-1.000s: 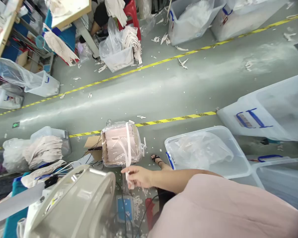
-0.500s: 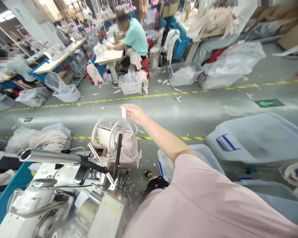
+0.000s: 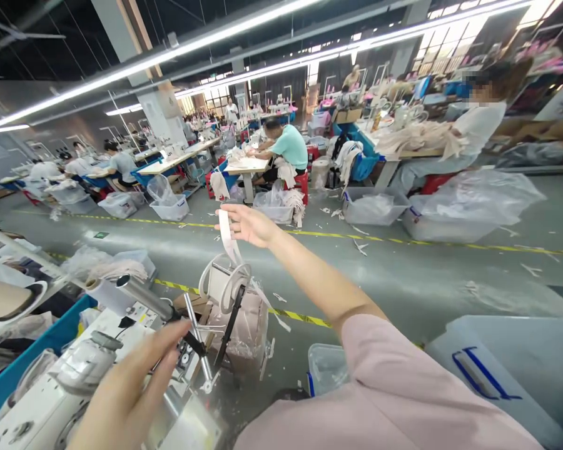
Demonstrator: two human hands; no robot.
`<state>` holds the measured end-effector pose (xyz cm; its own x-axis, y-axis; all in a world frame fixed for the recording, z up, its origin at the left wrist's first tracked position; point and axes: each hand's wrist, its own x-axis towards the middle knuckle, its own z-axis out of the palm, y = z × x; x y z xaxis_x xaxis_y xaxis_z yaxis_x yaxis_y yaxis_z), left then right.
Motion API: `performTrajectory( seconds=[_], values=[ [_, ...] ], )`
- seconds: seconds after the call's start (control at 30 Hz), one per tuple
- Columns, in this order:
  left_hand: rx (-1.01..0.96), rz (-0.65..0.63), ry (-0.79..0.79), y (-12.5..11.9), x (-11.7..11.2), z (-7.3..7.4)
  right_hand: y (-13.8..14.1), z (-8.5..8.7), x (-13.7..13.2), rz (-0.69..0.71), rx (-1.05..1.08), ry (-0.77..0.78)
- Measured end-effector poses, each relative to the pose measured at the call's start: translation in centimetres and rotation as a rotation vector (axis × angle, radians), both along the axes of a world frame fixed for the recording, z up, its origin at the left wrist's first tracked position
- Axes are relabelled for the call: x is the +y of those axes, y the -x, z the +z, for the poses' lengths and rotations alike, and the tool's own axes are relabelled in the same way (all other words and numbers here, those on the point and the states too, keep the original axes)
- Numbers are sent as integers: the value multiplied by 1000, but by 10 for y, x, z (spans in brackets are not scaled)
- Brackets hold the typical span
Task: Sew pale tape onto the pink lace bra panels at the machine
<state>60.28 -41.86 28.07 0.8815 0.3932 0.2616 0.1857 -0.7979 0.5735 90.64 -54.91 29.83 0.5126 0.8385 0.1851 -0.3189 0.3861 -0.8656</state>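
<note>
**Right hand lifts a white tape above the reel**

The right hand [image 3: 249, 225] is stretched out at arm's length, its grip closed on the top end of a white tape [image 3: 226, 234], pinched between thumb and fingertips. From that grip the tape hangs down and slightly to the right, reaching the white reel [image 3: 223, 284] that sits just below the hand on a dark stand [image 3: 229, 328]. Under the reel, further below the grip, a clear bag of pinkish fabric [image 3: 246, 328] stands on the grey floor [image 3: 403, 281], with a loose run of tape trailing past it.

The left hand [image 3: 126, 394] is raised low and close to the camera, well apart from the right one, fingers loosely spread and holding nothing; its fingertips [image 3: 181, 328] come near a metal rod [image 3: 143, 294] of the sewing machine [image 3: 42, 406]. The machine sits on the table [image 3: 32, 356] beneath that hand.

Beyond the right hand's grip, across a yellow floor line [image 3: 403, 240], a person in a teal shirt [image 3: 288, 147] sits at another table
</note>
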Motion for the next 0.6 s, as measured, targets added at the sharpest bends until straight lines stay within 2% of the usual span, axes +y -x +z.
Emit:
performTrajectory(
  seconds=[0.07,0.13,0.2,0.27,0.4,0.6],
  values=[
    [-19,-25,66,-43,-5,8,9,4,-3,55,-6,-41],
    [-69,16,408,-86,-13,13,15,6,-6,100,-9,-66],
    [-105,-11,499,-123,-21,14,18,5,-8,136,-5,-84],
    [-122,-64,542,-148,-27,11,18,4,-9,165,-2,-97],
    [-91,-108,588,-170,-27,-1,13,0,-6,162,-13,-118],
    [-38,-41,635,-170,-14,-13,2,-1,0,116,55,-111]
  ],
)
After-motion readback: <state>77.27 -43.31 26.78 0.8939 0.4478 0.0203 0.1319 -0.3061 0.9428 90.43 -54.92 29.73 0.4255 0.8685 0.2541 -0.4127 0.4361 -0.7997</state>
